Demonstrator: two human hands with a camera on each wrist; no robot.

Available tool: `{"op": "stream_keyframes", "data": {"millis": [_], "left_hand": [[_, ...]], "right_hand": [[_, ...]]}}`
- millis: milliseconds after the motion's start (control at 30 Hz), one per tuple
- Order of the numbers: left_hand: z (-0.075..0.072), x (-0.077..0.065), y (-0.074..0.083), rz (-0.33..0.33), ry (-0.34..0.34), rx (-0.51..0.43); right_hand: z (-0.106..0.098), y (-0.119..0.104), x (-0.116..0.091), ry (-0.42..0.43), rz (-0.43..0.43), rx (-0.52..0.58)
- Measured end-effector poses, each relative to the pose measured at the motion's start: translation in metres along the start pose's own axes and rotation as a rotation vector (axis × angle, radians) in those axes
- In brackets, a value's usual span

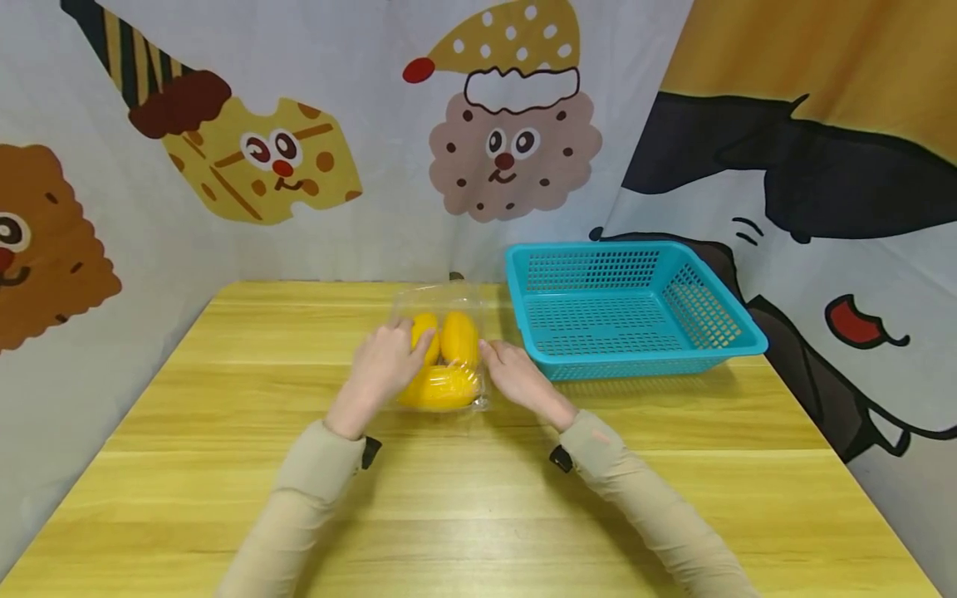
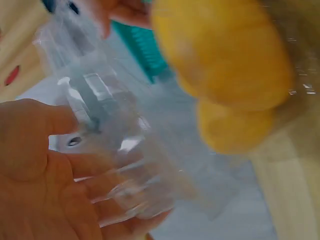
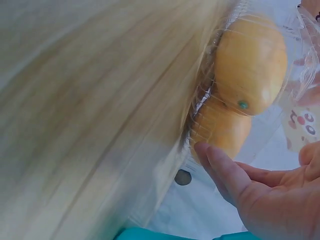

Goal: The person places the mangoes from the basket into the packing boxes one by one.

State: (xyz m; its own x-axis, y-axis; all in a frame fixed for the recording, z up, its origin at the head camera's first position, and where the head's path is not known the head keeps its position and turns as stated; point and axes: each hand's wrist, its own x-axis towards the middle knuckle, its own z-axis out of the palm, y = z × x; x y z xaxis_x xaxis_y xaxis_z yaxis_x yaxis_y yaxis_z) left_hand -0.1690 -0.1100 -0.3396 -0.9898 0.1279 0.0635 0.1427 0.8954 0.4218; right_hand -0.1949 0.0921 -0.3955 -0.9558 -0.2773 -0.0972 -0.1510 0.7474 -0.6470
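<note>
Three yellow mangoes (image 1: pixel 441 389) sit in a clear plastic container (image 1: pixel 437 296) on the wooden table. One lies crosswise at the near end and two stand lengthwise behind it. My left hand (image 1: pixel 380 361) reaches over the container's left side; in the left wrist view its fingers are spread against a clear plastic flap, with the thumb apart from them. At the container's right side, my right hand (image 1: pixel 517 375) has its fingertips right at the plastic wall, fingers extended. A green stem spot shows on one mango (image 3: pixel 251 65) in the right wrist view.
A blue-green slotted basket (image 1: pixel 658 365) stands on the table (image 1: pixel 478 507), right of the container and close beyond my right hand. Behind the table hangs a white cloth (image 1: pixel 389 124) printed with cartoon snacks. Both wrists wear dark camera mounts.
</note>
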Motion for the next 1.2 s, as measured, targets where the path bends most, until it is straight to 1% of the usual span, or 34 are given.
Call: {"op": "stream_keyframes", "data": {"millis": [100, 167, 267, 400, 467, 667, 800, 1033, 1100, 1200], "left_hand": [[0.008, 0.004, -0.008, -0.04, -0.002, -0.01], [0.01, 0.006, -0.011, -0.074, -0.005, -0.022], [0.013, 0.008, -0.016, -0.108, -0.005, -0.025], [0.016, 0.01, -0.019, -0.128, -0.009, -0.012], [0.018, 0.011, -0.021, -0.135, -0.018, -0.008], [0.021, 0.012, -0.024, -0.159, -0.031, 0.011], [0.02, 0.012, -0.027, -0.175, -0.033, 0.022], [0.015, 0.01, -0.031, -0.223, -0.061, 0.049], [0.013, 0.009, -0.032, -0.234, -0.058, 0.069], [0.012, 0.009, -0.034, -0.245, -0.059, 0.089]], "right_hand": [[0.001, 0.001, 0.0, -0.008, 0.009, 0.011], [0.001, 0.001, 0.001, -0.005, 0.01, 0.025], [0.001, 0.003, 0.002, 0.008, 0.053, 0.106], [0.002, 0.003, 0.003, 0.034, 0.109, 0.194], [0.002, 0.003, 0.005, 0.047, 0.095, 0.178], [0.007, 0.0, 0.009, 0.061, 0.005, 0.063], [0.011, -0.003, 0.01, 0.066, -0.025, 0.062], [0.019, -0.012, 0.01, 0.023, -0.06, 0.066], [0.021, -0.014, 0.01, 0.01, -0.071, 0.073], [0.023, -0.014, 0.011, -0.012, -0.057, 0.108]]}}
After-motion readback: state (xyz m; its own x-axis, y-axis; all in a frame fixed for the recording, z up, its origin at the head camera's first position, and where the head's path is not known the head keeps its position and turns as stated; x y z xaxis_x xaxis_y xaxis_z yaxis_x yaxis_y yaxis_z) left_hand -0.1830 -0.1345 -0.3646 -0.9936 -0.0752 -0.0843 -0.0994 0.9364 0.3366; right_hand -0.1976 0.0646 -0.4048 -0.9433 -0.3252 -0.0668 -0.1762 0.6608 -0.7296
